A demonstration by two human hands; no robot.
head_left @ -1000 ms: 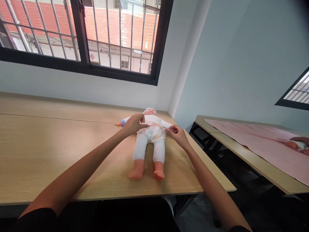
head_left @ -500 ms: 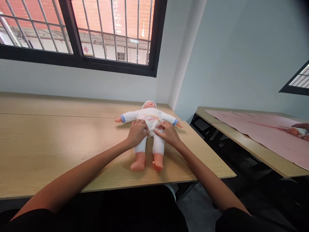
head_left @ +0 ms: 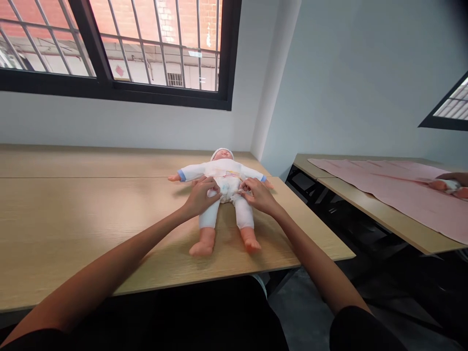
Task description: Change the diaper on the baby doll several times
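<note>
A baby doll (head_left: 224,168) in white clothes with blue cuffs and a white cap lies on its back, arms spread and bare feet towards me. A white diaper (head_left: 228,188) covers its lower belly. My left hand (head_left: 203,193) pinches the diaper's edge at the hip on the left. On the other hip my right hand (head_left: 256,195) has its fingers closed on the diaper's opposite edge. Both hands rest close against the doll's body.
The doll lies on a light wooden table (head_left: 91,219). To the right, a second table (head_left: 343,192) bears a pink cloth (head_left: 395,190), where another person's hand (head_left: 455,178) touches another doll (head_left: 444,185). A barred window (head_left: 157,48) is behind.
My hands have moved apart towards the doll's hips, exposing more of the diaper's front. The doll's legs are spread wider. The view has shifted slightly.
</note>
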